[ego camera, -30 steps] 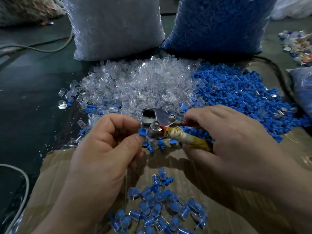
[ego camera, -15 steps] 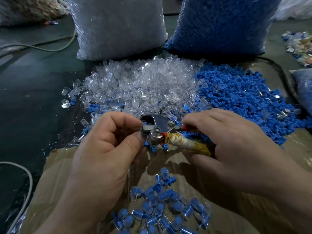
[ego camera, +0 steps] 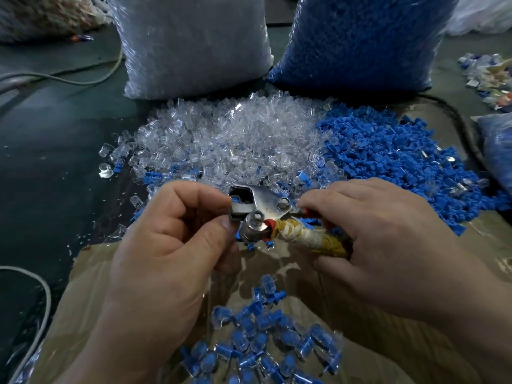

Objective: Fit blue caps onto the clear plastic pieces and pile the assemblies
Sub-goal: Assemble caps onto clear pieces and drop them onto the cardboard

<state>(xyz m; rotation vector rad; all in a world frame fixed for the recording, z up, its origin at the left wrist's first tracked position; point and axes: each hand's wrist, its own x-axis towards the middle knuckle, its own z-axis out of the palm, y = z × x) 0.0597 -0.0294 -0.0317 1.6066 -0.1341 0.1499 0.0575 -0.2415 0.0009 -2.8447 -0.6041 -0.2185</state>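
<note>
The left hand (ego camera: 166, 245) is curled, its thumb and forefinger closed on the front end of a pair of metal pliers (ego camera: 257, 206), right at the tool's mouth. A blue piece (ego camera: 237, 200) shows inside that mouth; it cannot be told whether the fingertips grip it or only the metal beside it. The right hand (ego camera: 388, 245) is wrapped round the pliers' handles, with the fingers curled under the tape-wrapped handle (ego camera: 313, 239) and the forefinger lying along the upper one, where a bit of red shows.

Just beyond the left hand lies the heap of clear plastic pieces (ego camera: 227, 139), with a few blue ones mixed in at its near edge. Just beyond the right hand, and touching the clear heap, lies the heap of blue caps (ego camera: 388, 156). Below and between the two hands, nearer the person, lies the pile of assemblies (ego camera: 263, 342), clear bodies with blue inside, on a brown sheet (ego camera: 374, 328) that runs under both wrists.

Farther off, behind the heaps, stand a bag of clear pieces (ego camera: 194, 42) and a bag of blue caps (ego camera: 360, 37). A grey cable (ego camera: 45, 300) curves past the left wrist's outer side.
</note>
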